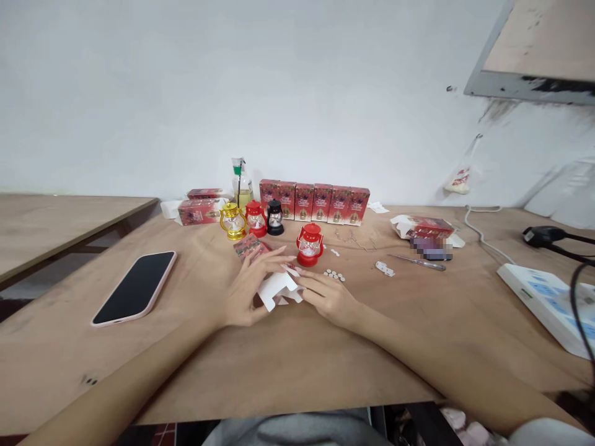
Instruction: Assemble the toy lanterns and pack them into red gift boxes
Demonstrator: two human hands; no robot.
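Both hands are at a small red printed cardboard box point(275, 288), whose white inner flaps stand open towards me. My left hand point(248, 290) grips it from the left, thumb below and fingers over the top. On the right side, the fingers of my right hand point(329, 298) press together at the white flaps. Part of the red printed side shows beyond my left fingers. Just behind my fingers stands a red mini lantern point(310, 244) with a wire handle. Several button cells point(334, 275) lie beside my right hand.
Gold point(233, 222), red point(256, 218) and black point(275, 218) lanterns stand behind, near a row of red boxes point(321, 203) and a bottle point(242, 189). A phone point(134, 288) lies left. To the right are a screwdriver point(421, 262), an open box point(426, 227) and a power strip point(548, 303).
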